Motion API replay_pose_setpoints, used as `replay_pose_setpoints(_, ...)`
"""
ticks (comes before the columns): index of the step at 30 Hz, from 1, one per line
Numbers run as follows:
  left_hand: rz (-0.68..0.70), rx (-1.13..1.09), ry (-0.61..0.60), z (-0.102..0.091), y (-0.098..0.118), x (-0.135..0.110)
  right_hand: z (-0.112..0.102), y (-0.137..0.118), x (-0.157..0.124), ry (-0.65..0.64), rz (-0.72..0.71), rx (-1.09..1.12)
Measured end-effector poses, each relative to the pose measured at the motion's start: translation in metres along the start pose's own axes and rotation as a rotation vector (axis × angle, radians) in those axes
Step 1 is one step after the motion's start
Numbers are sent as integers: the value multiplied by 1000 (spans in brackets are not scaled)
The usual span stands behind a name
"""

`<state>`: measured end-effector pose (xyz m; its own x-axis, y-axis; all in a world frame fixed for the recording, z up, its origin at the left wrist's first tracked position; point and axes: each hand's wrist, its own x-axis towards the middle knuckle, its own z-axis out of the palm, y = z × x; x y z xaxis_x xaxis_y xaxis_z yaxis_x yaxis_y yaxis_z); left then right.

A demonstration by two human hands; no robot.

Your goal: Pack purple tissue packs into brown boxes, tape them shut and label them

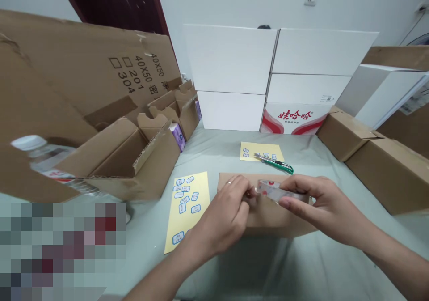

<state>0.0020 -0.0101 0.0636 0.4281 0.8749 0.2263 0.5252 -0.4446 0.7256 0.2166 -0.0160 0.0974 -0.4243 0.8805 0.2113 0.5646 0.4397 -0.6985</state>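
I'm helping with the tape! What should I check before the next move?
1. Right hand grips the clear tape roll: ok.
2. Left hand has the tape's loose end: cannot tell, its fingers hide that spot.
3. Brown cardboard box lies flat under both hands: ok.
4. Green utility knife rests apart from the hands, on the small yellow sticker sheet: ok.
5. Open carton has its flaps closed: not ok, they stand open.
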Motion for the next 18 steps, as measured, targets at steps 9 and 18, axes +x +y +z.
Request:
replay_pose_setpoints(9, -42, -52, 36, 7, -4, 4, 22, 6, -12, 15, -126, -33)
replay_pose_setpoints(18, 89, 10, 118, 12, -8, -4, 17, 23, -29, 23, -183, -131)
